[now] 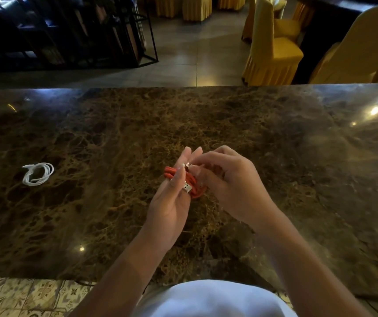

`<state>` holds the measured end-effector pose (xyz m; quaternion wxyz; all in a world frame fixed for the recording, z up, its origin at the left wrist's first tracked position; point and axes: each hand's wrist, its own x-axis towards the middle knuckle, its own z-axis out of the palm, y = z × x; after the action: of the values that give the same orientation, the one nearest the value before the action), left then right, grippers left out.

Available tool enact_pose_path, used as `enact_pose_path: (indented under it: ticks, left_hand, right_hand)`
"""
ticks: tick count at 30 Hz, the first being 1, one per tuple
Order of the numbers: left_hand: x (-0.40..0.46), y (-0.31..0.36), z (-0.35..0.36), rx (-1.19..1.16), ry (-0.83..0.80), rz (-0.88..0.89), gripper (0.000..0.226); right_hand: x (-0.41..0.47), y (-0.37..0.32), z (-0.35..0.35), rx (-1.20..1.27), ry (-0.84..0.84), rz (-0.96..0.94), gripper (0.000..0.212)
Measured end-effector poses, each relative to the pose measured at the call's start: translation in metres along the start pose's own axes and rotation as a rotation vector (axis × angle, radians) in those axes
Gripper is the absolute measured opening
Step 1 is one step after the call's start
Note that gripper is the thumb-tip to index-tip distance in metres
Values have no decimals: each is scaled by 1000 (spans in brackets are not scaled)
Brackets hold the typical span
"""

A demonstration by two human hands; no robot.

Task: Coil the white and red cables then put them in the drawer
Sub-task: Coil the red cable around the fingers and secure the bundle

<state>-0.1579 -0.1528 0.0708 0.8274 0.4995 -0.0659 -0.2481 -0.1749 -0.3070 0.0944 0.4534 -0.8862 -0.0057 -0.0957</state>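
Cables are the business here, 2 of them, and they sit at different stages. Farthest left on the brown marble countertop [275, 133], the white cable [38, 174] lies already wound into a loose oval coil, well apart from both hands; it looks parked there so it stays out of the way until it goes to the drawer, which is nowhere in view.

Toward the middle, the left hand [172, 202] is held up above the counter with its fingers straight and close together, serving as a former: the red cable [189, 181] is looped around those fingers in several turns. A silver USB plug [187, 187] rests against the side of that hand by the wraps, probably kept there so the starting end cannot slip loose.

Just to the right, the right hand [227, 181] has its fingers curled inward, and its thumb and forefinger pinch what seems to be the cable's other end at the top of the bundle, near the left fingertips [193, 154]. The small connector there is partly hidden, so its type is unclear. My judgement is that the winding is nearly complete and this last end is being tucked in to lock the coil.

Yellow-covered chairs [272, 53] stand beyond the counter's far edge.
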Motion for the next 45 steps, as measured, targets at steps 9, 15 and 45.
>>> enact_pose_path:
  ticks: [9, 15, 45]
  left_hand:
    - [-2, 5, 6, -55, 5, 2, 104]
    - [2, 12, 6, -108, 82, 19, 72]
    - [14, 16, -28, 55, -404, -313, 71]
  right_hand:
    - [-9, -2, 23, 262, 182, -38, 7]
    - [-20, -6, 30, 43, 106, -147, 35]
    - [-18, 9, -4, 330, -310, 12, 15]
